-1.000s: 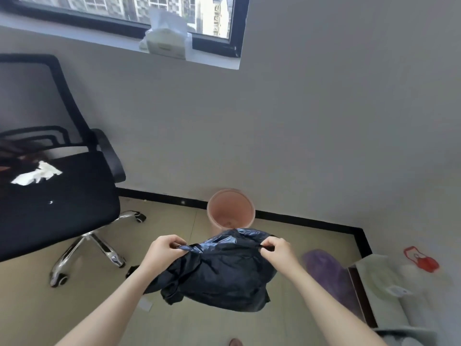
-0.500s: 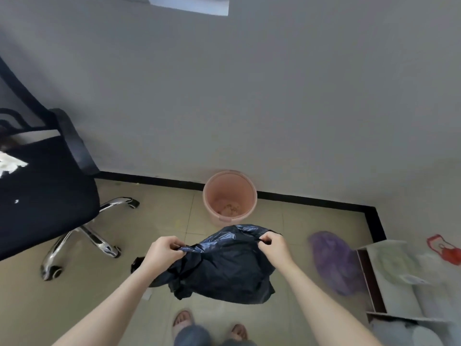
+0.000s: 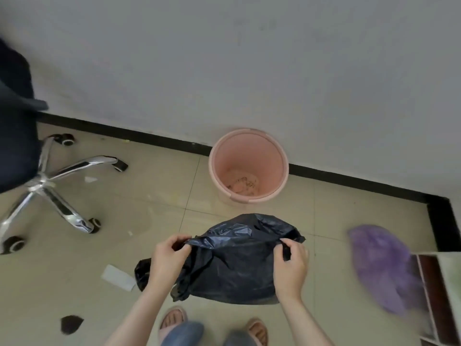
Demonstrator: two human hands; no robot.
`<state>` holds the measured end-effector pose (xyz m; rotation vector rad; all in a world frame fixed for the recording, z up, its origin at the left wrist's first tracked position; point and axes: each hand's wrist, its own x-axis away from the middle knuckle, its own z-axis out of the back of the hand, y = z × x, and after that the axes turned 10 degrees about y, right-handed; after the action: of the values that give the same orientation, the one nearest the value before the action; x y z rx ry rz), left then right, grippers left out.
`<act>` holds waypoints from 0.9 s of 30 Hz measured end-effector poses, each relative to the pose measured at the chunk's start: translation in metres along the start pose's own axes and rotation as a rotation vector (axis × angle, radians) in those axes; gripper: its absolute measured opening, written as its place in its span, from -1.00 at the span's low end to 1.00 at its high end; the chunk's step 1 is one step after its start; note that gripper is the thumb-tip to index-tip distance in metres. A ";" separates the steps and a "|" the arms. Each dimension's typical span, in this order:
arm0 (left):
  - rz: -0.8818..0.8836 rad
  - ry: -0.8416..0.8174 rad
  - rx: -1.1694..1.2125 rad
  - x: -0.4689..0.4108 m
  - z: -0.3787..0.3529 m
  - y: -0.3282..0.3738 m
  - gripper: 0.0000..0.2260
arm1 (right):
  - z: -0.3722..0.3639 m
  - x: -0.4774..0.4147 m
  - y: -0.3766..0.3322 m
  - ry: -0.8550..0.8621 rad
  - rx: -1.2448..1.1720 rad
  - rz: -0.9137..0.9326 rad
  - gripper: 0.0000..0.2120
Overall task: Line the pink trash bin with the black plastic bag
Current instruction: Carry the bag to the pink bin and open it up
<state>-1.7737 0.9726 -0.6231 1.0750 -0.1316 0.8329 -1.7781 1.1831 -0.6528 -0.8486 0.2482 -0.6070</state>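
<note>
The pink trash bin point(image 3: 249, 148) stands upright on the tiled floor against the wall, unlined, with some crumbs at its bottom. Nearer to me, a crumpled black plastic bag point(image 3: 239, 260) hangs in the air in front of the bin. My left hand point(image 3: 167, 260) pinches the bag's upper edge on the left. On the right, that edge is pinched by my right hand point(image 3: 290, 263). The bag's mouth is slightly parted between the two hands, and its lower part droops toward my feet.
An office chair point(image 3: 17, 136) with a chrome wheeled base point(image 3: 59, 186) stands at the left. A purple bag point(image 3: 384, 268) lies on the floor at the right beside a white shelf unit point(image 3: 441, 295). Paper scraps point(image 3: 117, 277) and a dark scrap point(image 3: 71, 324) litter the floor.
My view has tilted further down and closer to the bin, so the window and chair seat have left the frame. Both hands still hold the bag's edge, now spread slightly wider.
</note>
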 end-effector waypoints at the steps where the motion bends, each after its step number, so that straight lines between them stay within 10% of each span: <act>1: 0.005 0.023 0.015 -0.008 -0.008 -0.007 -0.82 | -0.008 -0.002 0.009 0.012 -0.018 -0.016 -0.88; 13: -0.194 0.180 0.112 -0.135 -0.156 -0.091 -0.88 | -0.166 -0.050 0.160 0.062 0.123 0.453 -0.65; 19: -0.495 0.029 -0.350 -0.204 -0.194 -0.148 -0.78 | -0.207 -0.085 0.232 -0.428 0.655 0.838 -0.79; 24: -0.667 -0.386 -0.968 -0.235 -0.198 -0.157 -0.52 | -0.216 -0.119 0.202 -0.676 0.809 0.611 -0.71; 27: -0.643 -0.424 -0.947 -0.234 -0.197 -0.150 -0.48 | -0.217 -0.120 0.181 -0.632 0.781 0.592 -0.76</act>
<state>-1.8944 0.9769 -0.9415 0.3184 -0.4569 -0.0903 -1.8972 1.2096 -0.9347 -0.1479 -0.3046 0.1530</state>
